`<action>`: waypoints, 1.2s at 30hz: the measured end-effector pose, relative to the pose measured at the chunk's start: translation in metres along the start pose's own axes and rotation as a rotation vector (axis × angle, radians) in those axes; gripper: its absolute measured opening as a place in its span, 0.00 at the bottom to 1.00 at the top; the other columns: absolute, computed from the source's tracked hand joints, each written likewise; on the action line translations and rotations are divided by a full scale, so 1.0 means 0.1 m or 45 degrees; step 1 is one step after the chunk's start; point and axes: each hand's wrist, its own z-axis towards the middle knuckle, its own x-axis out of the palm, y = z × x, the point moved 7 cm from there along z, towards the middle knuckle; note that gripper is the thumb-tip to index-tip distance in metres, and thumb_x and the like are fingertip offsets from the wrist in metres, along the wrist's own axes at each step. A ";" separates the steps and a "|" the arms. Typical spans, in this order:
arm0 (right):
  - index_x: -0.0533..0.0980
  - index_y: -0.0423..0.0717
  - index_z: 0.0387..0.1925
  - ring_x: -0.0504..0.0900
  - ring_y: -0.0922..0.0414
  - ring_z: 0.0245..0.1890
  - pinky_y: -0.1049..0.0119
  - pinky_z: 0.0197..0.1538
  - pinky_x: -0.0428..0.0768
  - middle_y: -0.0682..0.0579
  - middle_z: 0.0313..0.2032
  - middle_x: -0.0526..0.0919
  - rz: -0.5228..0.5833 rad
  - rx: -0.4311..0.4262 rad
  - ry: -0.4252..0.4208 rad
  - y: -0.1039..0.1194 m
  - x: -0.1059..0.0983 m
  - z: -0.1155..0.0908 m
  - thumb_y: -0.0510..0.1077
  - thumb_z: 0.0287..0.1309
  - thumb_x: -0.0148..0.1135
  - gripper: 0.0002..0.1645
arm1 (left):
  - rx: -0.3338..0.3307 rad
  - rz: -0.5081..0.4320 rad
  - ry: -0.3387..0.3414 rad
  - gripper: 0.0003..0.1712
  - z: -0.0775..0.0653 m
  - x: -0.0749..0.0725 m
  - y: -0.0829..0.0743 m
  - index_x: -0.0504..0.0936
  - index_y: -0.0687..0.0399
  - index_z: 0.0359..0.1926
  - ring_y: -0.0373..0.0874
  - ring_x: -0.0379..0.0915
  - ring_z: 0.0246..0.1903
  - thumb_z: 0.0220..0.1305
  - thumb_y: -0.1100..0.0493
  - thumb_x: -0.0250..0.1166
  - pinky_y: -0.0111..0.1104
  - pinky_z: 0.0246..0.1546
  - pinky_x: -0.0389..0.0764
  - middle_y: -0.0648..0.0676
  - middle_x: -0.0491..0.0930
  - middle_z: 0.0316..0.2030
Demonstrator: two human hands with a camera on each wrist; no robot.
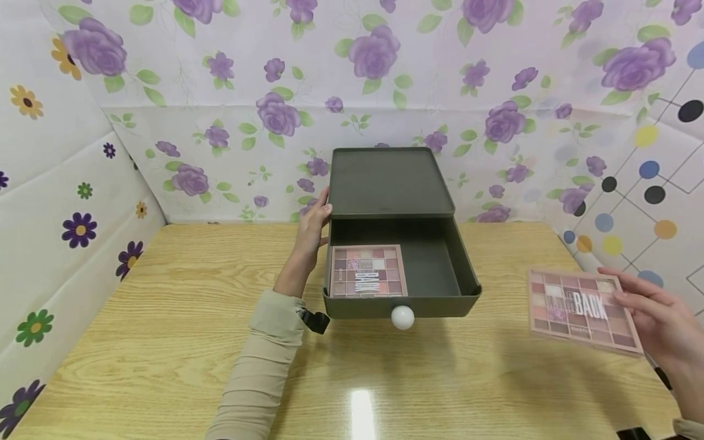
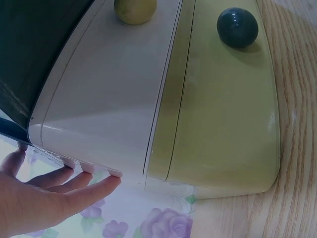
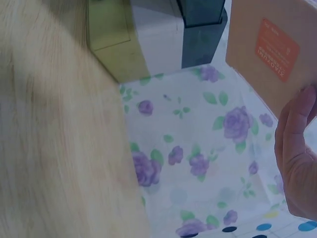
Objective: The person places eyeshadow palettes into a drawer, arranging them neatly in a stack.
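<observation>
My right hand (image 1: 665, 321) pinches an eyeshadow palette (image 1: 580, 315) by its right edge, off to the right of a drawer unit (image 1: 390, 183) and above the table. In the right wrist view, the palette's pinkish back (image 3: 247, 47) bears an orange label. The unit's dark top drawer (image 1: 440, 307) is pulled out. Inside it, on the left side, lies a similar eyeshadow palette (image 1: 367, 272). With fingers extended, my left hand (image 1: 309, 232) touches the unit's left side; its fingertips rest along the white middle drawer (image 2: 109, 94) in the left wrist view.
Below the white drawer sits a yellow-green drawer (image 2: 223, 109) with a dark round knob (image 2: 237, 28). A white knob (image 1: 403, 317) sticks out from the open drawer's front. The wooden table (image 1: 165, 342) meets a flowered cloth backdrop (image 1: 231, 122) behind the unit.
</observation>
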 end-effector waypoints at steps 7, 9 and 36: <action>0.71 0.42 0.58 0.80 0.50 0.41 0.60 0.38 0.79 0.48 0.49 0.77 -0.019 0.029 -0.066 0.05 0.17 0.11 0.26 0.63 0.30 0.29 | 0.012 -0.013 0.002 0.36 0.00 0.01 0.00 0.56 0.38 0.69 0.56 0.53 0.63 0.57 0.44 0.48 0.60 0.51 0.60 0.50 0.52 0.68; 0.70 0.41 0.58 0.80 0.49 0.42 0.60 0.38 0.79 0.46 0.49 0.77 0.026 0.030 -0.072 0.06 0.23 0.15 0.26 0.64 0.30 0.28 | 0.009 -0.021 -0.003 0.36 0.01 0.01 0.00 0.56 0.39 0.69 0.56 0.53 0.63 0.57 0.44 0.48 0.61 0.51 0.60 0.50 0.53 0.68; 0.75 0.42 0.53 0.82 0.51 0.39 0.61 0.38 0.79 0.45 0.44 0.80 -0.036 0.095 0.093 -0.02 1.03 0.76 0.27 0.62 0.36 0.26 | 0.004 -0.010 -0.006 0.36 0.00 0.00 0.00 0.56 0.37 0.68 0.54 0.54 0.63 0.57 0.43 0.48 0.59 0.50 0.62 0.49 0.54 0.67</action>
